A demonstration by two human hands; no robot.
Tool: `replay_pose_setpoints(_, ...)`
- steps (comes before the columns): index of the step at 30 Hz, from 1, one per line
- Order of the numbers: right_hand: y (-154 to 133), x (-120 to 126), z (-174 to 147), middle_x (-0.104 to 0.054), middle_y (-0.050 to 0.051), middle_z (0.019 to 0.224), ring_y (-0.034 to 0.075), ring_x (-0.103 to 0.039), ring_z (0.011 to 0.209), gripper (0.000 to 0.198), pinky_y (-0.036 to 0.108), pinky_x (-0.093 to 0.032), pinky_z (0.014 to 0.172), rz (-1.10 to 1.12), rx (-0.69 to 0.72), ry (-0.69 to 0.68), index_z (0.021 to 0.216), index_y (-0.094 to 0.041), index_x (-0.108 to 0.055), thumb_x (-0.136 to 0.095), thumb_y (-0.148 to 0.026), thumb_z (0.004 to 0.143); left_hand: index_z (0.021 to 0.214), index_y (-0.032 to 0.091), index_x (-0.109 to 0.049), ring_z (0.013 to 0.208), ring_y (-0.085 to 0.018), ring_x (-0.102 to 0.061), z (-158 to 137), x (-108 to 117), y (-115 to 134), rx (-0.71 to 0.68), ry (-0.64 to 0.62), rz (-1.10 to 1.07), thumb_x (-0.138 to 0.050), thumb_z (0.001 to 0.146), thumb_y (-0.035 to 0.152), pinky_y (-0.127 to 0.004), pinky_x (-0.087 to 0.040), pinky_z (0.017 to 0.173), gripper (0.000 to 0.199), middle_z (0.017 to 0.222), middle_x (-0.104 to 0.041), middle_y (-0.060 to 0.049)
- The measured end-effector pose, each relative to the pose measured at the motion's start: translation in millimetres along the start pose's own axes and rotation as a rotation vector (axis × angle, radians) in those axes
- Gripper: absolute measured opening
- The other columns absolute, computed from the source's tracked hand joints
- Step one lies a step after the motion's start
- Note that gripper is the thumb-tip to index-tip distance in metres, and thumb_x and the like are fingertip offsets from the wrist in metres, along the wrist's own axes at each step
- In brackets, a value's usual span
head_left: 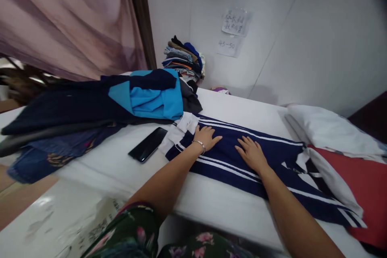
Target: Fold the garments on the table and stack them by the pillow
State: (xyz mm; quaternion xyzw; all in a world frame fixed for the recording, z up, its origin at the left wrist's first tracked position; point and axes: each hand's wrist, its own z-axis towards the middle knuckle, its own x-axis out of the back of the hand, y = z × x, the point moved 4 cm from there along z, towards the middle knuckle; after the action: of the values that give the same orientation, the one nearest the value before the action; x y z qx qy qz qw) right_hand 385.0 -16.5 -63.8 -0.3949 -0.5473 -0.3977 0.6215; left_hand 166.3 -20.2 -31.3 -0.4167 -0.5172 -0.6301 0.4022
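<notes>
A navy garment with white stripes along its edges [229,151] lies spread lengthwise on the white table [145,181]. Near its left end, by some white cloth [181,129], my left hand [205,139] rests flat with the fingers spread. A bracelet circles that wrist. Farther right, my right hand [250,154] presses palm down on the garment's middle, its fingers apart. Neither hand grips anything. Folds, a whitish lining and a dark opening show at the garment's right end. A black phone [148,144] lies just left of the garment.
Dark and bright blue clothes [90,100] are heaped at the left. A folded stack of clothes [183,58] stands by the wall. On the right are a white bundle [326,129] and red cloth [359,185]. Handwritten papers [234,22] hang on the wall; a pink curtain [75,16] hangs left.
</notes>
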Motion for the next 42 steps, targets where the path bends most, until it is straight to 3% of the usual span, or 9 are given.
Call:
replay_pose_setpoints(3,2.3,-2.5,-0.5,-0.041,0.008,0.147,0.027,-0.028,0.139,0.052,0.048,-0.023,0.111,-0.018,0.015,0.012,0.137,-0.022,-0.047,-0.032,-0.048,0.096,0.112,0.022,-0.065,0.106,-0.024,-0.06,-1.4,28.4,-12.6,0.083,0.027,-0.063,-0.041,0.089,0.056,-0.035,-0.044,0.091,0.048,0.113,-0.068,-0.007)
replay_pose_setpoints(9,5.6,-7.1,-0.6,-0.043,0.007,0.146,0.026,-0.03,0.138,0.051,0.048,-0.024,0.11,-0.01,0.023,0.034,0.136,-0.023,-0.049,-0.032,-0.049,0.095,0.085,0.022,-0.07,0.092,-0.023,-0.064,-24.5,72.9,-79.5,0.444,0.1,0.002,-0.049,0.084,0.052,-0.03,-0.046,0.077,0.037,0.093,-0.072,-0.006)
replay_pose_setpoints(14,7.6,-9.8,-0.9,-0.044,0.007,0.146,0.026,-0.031,0.138,0.051,0.049,-0.024,0.11,0.004,0.036,0.058,0.134,-0.024,-0.051,-0.032,-0.049,0.094,0.093,0.02,-0.067,0.099,-0.027,-0.062,-39.3,66.9,-107.5,0.558,0.072,0.03,-0.051,0.081,0.058,-0.034,-0.047,0.081,0.043,0.104,-0.069,-0.01)
replay_pose_setpoints(17,8.8,-11.5,-1.3,-0.045,0.007,0.145,0.026,-0.032,0.138,0.051,0.049,-0.025,0.11,0.015,0.041,0.07,0.133,-0.024,-0.052,-0.032,-0.049,0.094,0.107,0.018,-0.062,0.109,-0.028,-0.058,-37.8,60.6,-105.6,0.546,0.131,0.071,-0.05,0.081,0.06,-0.035,-0.046,0.087,0.051,0.117,-0.063,-0.013)
replay_pose_setpoints(28,6.4,-11.5,-1.6,-0.047,0.008,0.143,0.026,-0.034,0.137,0.049,0.048,-0.025,0.11,0.048,0.042,0.087,0.132,-0.023,-0.054,-0.035,-0.047,0.094,0.119,0.015,-0.054,0.116,-0.033,-0.053,-35.7,50.1,-105.2,0.597,0.156,0.072,-0.047,0.079,0.066,-0.046,-0.041,0.094,0.065,0.123,-0.058,-0.017)
replay_pose_setpoints(32,1.5,-6.5,-3.0,-0.047,0.007,0.143,0.026,-0.032,0.138,0.048,0.048,-0.023,0.111,0.062,0.029,0.085,0.133,-0.023,-0.053,-0.035,-0.046,0.094,0.127,0.016,-0.051,0.119,-0.033,-0.05,-35.0,52.5,-97.7,0.558,0.211,0.141,-0.043,0.082,0.065,-0.047,-0.04,0.095,0.067,0.129,-0.055,-0.017)
replay_pose_setpoints(36,-5.3,4.7,-5.9,-0.039,0.008,0.149,0.025,-0.027,0.14,0.047,0.049,-0.019,0.112,0.064,0.033,0.112,0.136,-0.024,-0.049,-0.036,-0.043,0.095,0.135,0.017,-0.046,0.131,-0.026,-0.039,-29.6,51.2,-66.2,0.284,0.345,0.247,-0.042,0.088,0.051,-0.042,-0.031,0.107,0.057,0.144,-0.044,-0.013)
replay_pose_setpoints(39,-10.2,10.5,-7.1,-0.04,0.007,0.148,0.025,-0.027,0.14,0.046,0.049,-0.019,0.112,0.1,0.064,0.053,0.137,-0.026,-0.048,-0.035,-0.043,0.096,0.137,0.021,-0.045,0.138,-0.022,-0.03,-22.0,31.0,-41.6,0.015,0.2,0.256,-0.04,0.09,0.048,-0.041,-0.022,0.113,0.055,0.149,-0.039,-0.007)
replay_pose_setpoints(42,-13.9,15.1,-7.7,-0.043,0.008,0.146,0.026,-0.029,0.139,0.046,0.05,-0.018,0.112,0.133,0.067,0.013,0.138,-0.024,-0.047,-0.034,-0.042,0.097,0.136,0.022,-0.048,0.139,-0.025,-0.029,-15.1,7.4,-35.5,-0.022,-0.021,0.279,-0.039,0.09,0.052,-0.05,-0.014,0.115,0.056,0.148,-0.041,-0.006)
